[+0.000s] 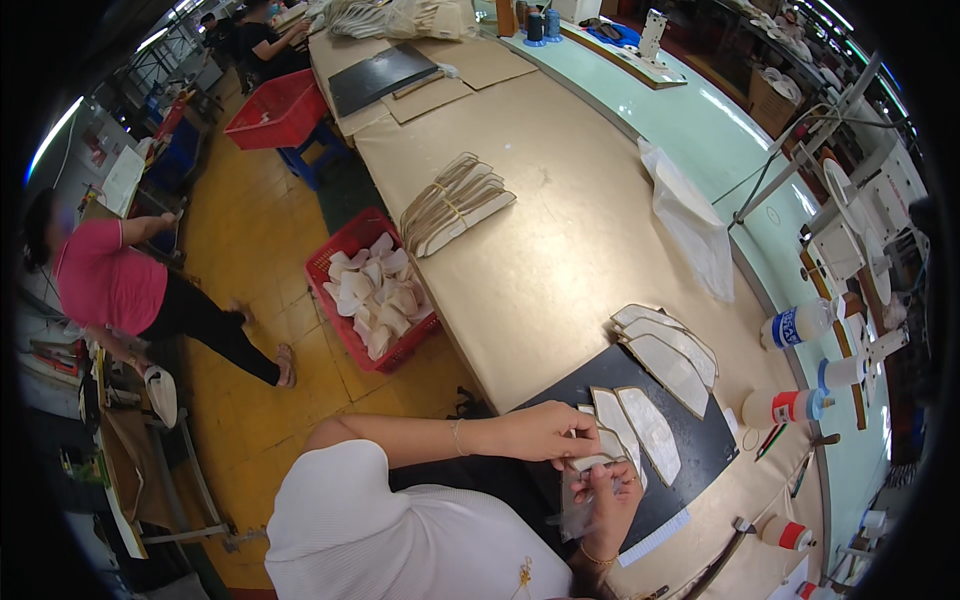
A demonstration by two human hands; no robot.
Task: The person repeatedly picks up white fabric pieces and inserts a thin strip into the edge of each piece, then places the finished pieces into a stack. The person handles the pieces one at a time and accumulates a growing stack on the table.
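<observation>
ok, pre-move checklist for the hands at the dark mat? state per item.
1. Left hand on the pale curved flat piece: ok, fingers rest on it.
2. Right hand under the same piece: ok, fingertips touch it from below.
3. Piece over the dark rectangular work mat: ok.
4. Two more pale pieces lie flat on the mat beside the hands: ok.
5. Stack of similar pieces at the mat's far edge, fanned but together: ok.
6. White squeeze bottle with red cap capped: cannot tell.
</observation>
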